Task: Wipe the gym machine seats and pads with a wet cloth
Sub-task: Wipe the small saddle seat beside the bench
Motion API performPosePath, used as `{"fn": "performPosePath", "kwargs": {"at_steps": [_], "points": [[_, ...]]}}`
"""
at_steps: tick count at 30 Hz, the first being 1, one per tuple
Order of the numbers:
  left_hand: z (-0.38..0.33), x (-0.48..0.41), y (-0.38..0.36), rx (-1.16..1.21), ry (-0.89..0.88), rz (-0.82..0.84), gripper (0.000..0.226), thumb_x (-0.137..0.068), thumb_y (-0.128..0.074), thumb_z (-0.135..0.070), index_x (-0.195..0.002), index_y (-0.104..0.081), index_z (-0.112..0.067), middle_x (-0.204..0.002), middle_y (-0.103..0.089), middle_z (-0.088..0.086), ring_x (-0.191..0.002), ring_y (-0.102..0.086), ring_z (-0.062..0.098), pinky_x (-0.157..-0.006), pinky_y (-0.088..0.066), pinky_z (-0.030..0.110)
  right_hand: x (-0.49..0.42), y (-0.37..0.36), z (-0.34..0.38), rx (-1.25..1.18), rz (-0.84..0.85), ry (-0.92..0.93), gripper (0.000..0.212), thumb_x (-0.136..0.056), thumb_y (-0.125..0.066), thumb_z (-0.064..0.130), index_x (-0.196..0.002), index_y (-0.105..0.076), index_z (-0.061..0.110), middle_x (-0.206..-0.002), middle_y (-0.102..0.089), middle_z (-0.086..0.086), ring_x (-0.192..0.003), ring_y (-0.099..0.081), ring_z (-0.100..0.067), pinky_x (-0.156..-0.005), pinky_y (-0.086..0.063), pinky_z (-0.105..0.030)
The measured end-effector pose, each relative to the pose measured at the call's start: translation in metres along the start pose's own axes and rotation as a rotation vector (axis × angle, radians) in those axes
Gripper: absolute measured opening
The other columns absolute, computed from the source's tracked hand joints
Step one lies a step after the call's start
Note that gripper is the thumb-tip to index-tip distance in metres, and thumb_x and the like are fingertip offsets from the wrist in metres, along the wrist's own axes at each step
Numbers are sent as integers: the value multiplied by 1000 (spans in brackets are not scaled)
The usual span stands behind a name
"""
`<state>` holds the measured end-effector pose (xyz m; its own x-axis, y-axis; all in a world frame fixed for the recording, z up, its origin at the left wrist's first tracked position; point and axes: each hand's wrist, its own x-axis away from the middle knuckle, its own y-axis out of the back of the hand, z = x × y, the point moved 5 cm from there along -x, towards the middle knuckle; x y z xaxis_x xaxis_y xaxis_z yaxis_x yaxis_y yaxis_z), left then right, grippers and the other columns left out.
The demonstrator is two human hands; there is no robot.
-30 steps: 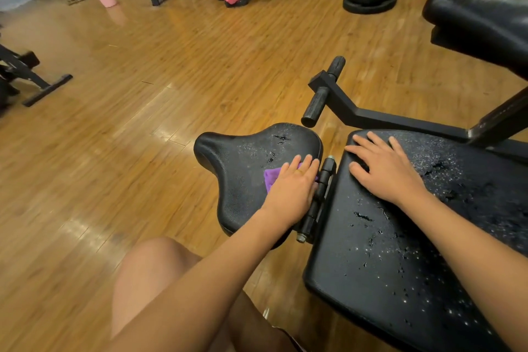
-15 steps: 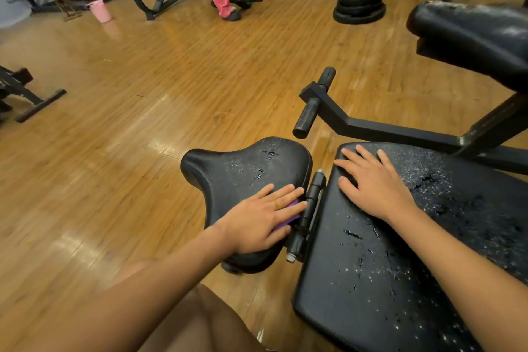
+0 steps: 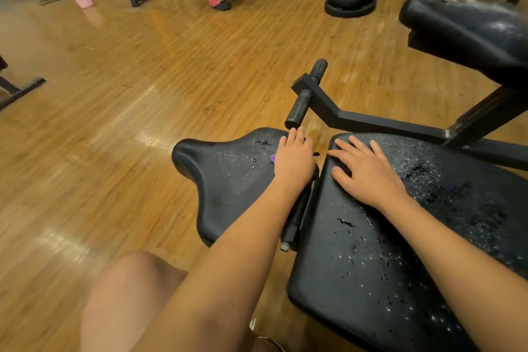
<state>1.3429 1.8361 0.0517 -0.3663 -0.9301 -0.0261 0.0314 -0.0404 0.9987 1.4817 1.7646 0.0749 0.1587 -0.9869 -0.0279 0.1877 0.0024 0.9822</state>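
**Left hand [image 3: 294, 163] takes the cloth [image 3: 273, 158] to the seat's far corner**

Since half a second ago my left hand has slid along the hinge-side edge of the small seat [image 3: 228, 180], from the near part up to the far corner. Its fingers have turned from pointing across at the big pad [image 3: 385, 280] to pointing away from me, toward the black handle [image 3: 304, 100]. My right hand [image 3: 368, 177] has not shifted. It lies flat on the big pad's far-left corner, fingers spread and straight, holding nothing.

The left hand is flat too, fingers straight and close together, pressing the purple cloth onto the seat rather than gripping it. The cloth is almost wholly under my palm. Only a sliver shows at the thumb side and another by the fingertips, so I cannot tell how it is folded or which way it lies.

The step in hand, as I judge it, is wiping this seat. To do it well I should keep even weight through the palm so the cloth does not bunch. I should work in overlapping strokes outward from the hinge edge and go lightly over the cracked, speckled patches, where the cloth could snag. My fingers should stay clear of the hinge pin [image 3: 293, 226] between the two pads.

The seat is saddle-shaped. Its wide end sits against the hinge, just beside the big pad, and its narrow nose points left and a little away from me. Its long axis runs from hinge to nose, crosswise to my forearm.
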Motion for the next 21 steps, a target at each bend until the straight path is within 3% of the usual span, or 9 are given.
{"fn": "performPosePath", "kwargs": {"at_steps": [3,6,10,15,21], "points": [[-5,33,0,31,30,-61,42,-99,-46,-25,-138,-46,-10,-156,-34,14,-144,-28,31,-111,-30,42,5,0,-2,9,2,-7,50,-99,-33,47,-148,-38,36,-161,-23,11,-151,-7,-12,-123,0,-45],[-6,96,1,81,53,-93,52,-99,-48,-21,-148,-36,-7,-161,-26,17,-148,-24,36,-116,-30,46,6,2,-4,5,-4,-5,50,-99,-31,48,-148,-37,36,-162,-22,11,-151,-6,-12,-123,0,-46],[-4,152,-4,42,11,-137,57,-87,-62,-15,-143,-49,-6,-154,-39,18,-141,-39,36,-109,-41,46,4,-1,-4,11,-13,5,51,-99,-30,48,-148,-37,36,-162,-21,11,-151,-6,-12,-123,1,-45],[-1,85,-3,30,-8,-81,50,-96,-53,-20,-144,-45,-8,-156,-35,19,-144,-33,35,-114,-34,44,0,-4,-4,-3,-24,0,50,-98,-32,49,-147,-38,38,-161,-22,13,-151,-6,-11,-123,1,-45],[-4,-31,1,-20,-80,88,37,-95,-49,-23,-129,-53,-8,-137,-48,13,-130,-40,29,-103,-34,37,-1,-1,-5,-14,-20,-3,49,-98,-35,47,-146,-40,38,-161,-23,12,-151,-8,-12,-123,0,-45]]}}
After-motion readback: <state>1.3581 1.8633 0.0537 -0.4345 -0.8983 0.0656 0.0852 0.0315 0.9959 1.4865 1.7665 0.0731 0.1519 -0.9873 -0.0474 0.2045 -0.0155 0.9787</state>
